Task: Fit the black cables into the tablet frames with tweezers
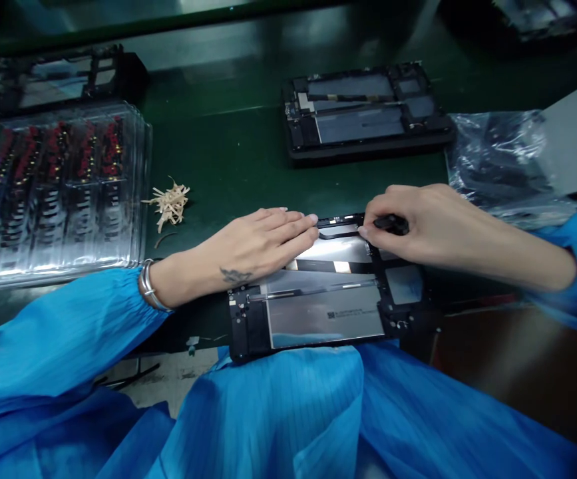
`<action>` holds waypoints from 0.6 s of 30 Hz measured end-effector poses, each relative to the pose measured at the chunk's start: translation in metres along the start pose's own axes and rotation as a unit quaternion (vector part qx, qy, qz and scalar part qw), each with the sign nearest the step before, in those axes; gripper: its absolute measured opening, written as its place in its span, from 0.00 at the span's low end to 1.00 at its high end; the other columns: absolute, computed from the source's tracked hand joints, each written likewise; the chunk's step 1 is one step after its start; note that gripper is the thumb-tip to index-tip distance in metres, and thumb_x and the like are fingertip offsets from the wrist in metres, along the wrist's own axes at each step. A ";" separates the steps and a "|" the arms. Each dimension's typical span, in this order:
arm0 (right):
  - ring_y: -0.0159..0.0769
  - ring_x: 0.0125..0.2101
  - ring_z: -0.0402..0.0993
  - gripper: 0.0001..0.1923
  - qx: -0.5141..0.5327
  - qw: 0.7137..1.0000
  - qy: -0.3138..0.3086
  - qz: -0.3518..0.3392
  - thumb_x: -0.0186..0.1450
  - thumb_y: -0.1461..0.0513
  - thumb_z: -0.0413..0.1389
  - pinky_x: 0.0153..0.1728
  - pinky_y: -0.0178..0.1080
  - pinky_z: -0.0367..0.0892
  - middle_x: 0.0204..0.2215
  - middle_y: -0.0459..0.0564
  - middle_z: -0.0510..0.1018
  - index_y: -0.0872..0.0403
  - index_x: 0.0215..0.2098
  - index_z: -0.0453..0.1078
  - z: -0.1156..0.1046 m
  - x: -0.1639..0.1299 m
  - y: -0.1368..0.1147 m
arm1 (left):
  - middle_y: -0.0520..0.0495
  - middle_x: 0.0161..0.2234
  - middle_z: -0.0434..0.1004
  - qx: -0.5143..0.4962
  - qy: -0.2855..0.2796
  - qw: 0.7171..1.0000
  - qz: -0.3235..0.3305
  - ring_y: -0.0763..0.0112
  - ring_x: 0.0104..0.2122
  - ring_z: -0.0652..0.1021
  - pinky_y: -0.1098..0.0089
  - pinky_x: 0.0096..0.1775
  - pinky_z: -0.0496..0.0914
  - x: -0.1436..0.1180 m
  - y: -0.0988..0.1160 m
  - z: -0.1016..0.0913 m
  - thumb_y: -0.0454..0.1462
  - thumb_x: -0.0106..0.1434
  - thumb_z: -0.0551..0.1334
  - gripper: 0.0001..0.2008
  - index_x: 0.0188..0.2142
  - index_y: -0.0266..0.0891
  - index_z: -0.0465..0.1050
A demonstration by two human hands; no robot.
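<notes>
An opened tablet housing [325, 316] with a black frame and silvery inner plates lies in front of me, its near edge against my blue smock. My left hand [265, 243] rests flat on its upper left part, fingers stretched out together towards the far edge. At the far right corner of the housing, my right hand [410, 213] is closed in a pinch around a small black piece [392, 225]. Its thumb and fingertips touch or nearly touch the frame; their exact contact is hidden. What kind of piece it is I cannot make out.
A stack of similar tablet housings [358, 123] stands behind. Clear plastic trays [136, 219] with rows of red-and-black parts are at left, beside a small pile of pale strips [171, 205]. More housings [58, 80] sit at back left; a clear plastic bag [498, 156] lies at right.
</notes>
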State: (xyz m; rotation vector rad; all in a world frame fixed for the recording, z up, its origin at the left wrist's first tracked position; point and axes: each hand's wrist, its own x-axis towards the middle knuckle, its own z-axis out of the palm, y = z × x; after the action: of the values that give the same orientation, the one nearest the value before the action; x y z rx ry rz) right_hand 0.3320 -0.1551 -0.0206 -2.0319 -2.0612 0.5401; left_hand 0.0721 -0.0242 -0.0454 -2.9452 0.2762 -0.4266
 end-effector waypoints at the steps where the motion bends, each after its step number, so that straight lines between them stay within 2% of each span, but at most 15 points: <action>1: 0.40 0.26 0.69 0.15 -0.001 1.000 0.001 -0.003 0.64 0.51 0.54 0.28 0.41 0.57 0.28 0.52 0.77 0.51 0.28 0.74 0.000 -0.001 0.000 | 0.35 0.61 0.77 0.012 0.003 1.000 0.007 0.58 0.58 0.81 0.59 0.59 0.78 0.000 0.000 0.000 0.30 0.78 0.50 0.17 0.60 0.30 0.71; 11: 0.39 0.28 0.69 0.16 -0.025 1.000 -0.003 -0.001 0.66 0.50 0.52 0.28 0.40 0.56 0.30 0.52 0.76 0.52 0.30 0.74 0.002 -0.002 0.000 | 0.30 0.60 0.77 0.030 -0.008 0.999 0.026 0.54 0.58 0.81 0.56 0.58 0.79 0.004 0.002 -0.004 0.30 0.78 0.52 0.17 0.60 0.27 0.73; 15: 0.40 0.29 0.69 0.15 -0.032 0.999 -0.013 0.010 0.66 0.51 0.52 0.29 0.41 0.56 0.32 0.53 0.76 0.51 0.32 0.74 0.003 -0.001 -0.001 | 0.29 0.57 0.79 0.066 0.001 0.997 0.046 0.53 0.54 0.82 0.58 0.53 0.79 0.007 0.004 -0.007 0.28 0.77 0.52 0.17 0.58 0.24 0.73; 18: 0.40 0.28 0.69 0.13 -0.039 0.999 -0.010 0.011 0.67 0.53 0.53 0.29 0.41 0.56 0.32 0.52 0.76 0.51 0.32 0.74 0.005 0.000 0.000 | 0.30 0.55 0.80 0.075 -0.031 0.996 0.033 0.53 0.52 0.82 0.60 0.47 0.78 0.017 0.006 -0.010 0.28 0.77 0.51 0.17 0.59 0.27 0.73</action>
State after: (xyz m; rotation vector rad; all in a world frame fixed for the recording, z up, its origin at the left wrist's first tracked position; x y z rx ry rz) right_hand 0.3301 -0.1555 -0.0252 -2.1039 -2.1053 0.4939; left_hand 0.0837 -0.0352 -0.0322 -2.7878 0.3178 -0.3303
